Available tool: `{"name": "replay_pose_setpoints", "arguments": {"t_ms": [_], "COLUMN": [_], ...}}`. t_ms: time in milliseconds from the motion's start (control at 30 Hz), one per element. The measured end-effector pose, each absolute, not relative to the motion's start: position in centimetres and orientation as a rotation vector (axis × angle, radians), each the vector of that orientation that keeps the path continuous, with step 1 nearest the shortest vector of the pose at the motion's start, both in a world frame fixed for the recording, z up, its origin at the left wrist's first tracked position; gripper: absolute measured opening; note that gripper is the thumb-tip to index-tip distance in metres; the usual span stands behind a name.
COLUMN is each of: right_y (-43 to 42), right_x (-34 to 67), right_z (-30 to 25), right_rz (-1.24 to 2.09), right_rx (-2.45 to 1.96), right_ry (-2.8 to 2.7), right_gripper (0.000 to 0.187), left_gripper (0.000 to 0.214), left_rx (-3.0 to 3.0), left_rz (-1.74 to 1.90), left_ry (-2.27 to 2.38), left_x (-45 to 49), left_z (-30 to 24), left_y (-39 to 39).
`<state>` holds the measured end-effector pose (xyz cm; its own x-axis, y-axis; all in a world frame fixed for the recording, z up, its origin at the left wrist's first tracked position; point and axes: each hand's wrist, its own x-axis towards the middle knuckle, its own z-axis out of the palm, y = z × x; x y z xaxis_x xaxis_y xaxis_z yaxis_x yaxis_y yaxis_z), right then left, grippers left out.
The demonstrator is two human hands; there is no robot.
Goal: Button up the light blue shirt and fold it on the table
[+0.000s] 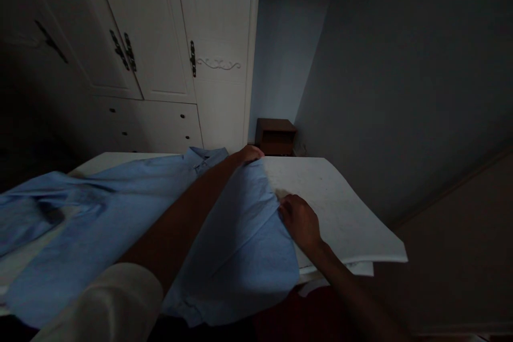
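Observation:
A light blue shirt (120,208) lies spread on a white table (340,203), its collar toward the far edge. My left arm reaches across it, and my left hand (249,154) presses on the shirt's far right corner near the shoulder, fingers closed on the cloth. My right hand (300,220) grips the shirt's right edge partway down, fingers curled on the fabric. A sleeve of the shirt trails off to the left (28,214). The room is dim.
A white wardrobe (160,37) with dark handles and drawers stands behind the table. A small brown nightstand (276,136) sits in the corner by the grey wall. Paper sheets stick out under the table's near right corner (356,268).

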<state>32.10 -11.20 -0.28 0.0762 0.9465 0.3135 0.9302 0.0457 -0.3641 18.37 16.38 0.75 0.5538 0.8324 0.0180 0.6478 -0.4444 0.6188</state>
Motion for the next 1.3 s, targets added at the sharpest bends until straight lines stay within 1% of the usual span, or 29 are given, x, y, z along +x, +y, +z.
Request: {"name": "replay_pose_setpoints", "arguments": {"t_ms": [233, 400, 467, 567, 600, 700, 800, 967, 1100, 1200, 1300], "right_y": [-10.9, -11.1, -11.3, -11.6, -11.7, -11.6, -11.5, -11.4, -10.7, -9.8, -9.2], "right_x": [32.7, 33.2, 33.7, 34.6, 34.9, 35.3, 35.4, 36.0, 36.6, 36.3, 35.5], "right_z": [-1.4, -1.2, -1.0, -0.7, -0.5, 0.0, 0.3, -0.3, -1.1, -1.0, -0.4], "right_rz": [0.076, 0.077, 0.036, -0.066, -0.106, -0.218, -0.247, -0.083, 0.096, 0.21, 0.293], "right_rx": [-1.599, -1.519, -1.484, -1.441, -1.429, -1.42, -1.459, -1.478, -1.415, -1.374, -1.353], "right_ry": [-1.834, -1.889, -1.98, -2.171, -2.238, -2.405, -2.421, -2.174, -2.042, -2.093, -2.171], "right_gripper": [0.017, 0.02, 0.023, 0.025, 0.025, 0.024, 0.023, 0.016, 0.029, 0.036, 0.033], "left_gripper": [0.025, 0.012, 0.014, 0.026, 0.026, 0.016, 0.02, 0.023, 0.028, 0.028, 0.021], "left_rx": [2.237, 2.389, 2.441, 2.494, 2.505, 2.523, 2.54, 2.619, 2.712, 2.761, 2.748], "left_rz": [0.336, 0.275, 0.268, 0.29, 0.306, 0.366, 0.405, 0.441, 0.503, 0.381, 0.221], "left_ry": [1.197, 1.09, 1.092, 1.14, 1.164, 1.241, 1.286, 1.273, 1.143, 0.866, 0.644], "left_x": [17.7, 17.9, 18.1, 18.2, 18.2, 18.2, 18.2, 18.5, 18.5, 18.3, 17.9], "left_z": [0.6, 0.4, 0.2, -0.2, -0.3, -0.4, -0.3, 0.6, 1.6, 2.2, 2.7], "left_y": [16.5, 16.7, 16.7, 16.3, 16.2, 15.6, 15.0, 13.3, 11.7, 10.6, 9.4]}}
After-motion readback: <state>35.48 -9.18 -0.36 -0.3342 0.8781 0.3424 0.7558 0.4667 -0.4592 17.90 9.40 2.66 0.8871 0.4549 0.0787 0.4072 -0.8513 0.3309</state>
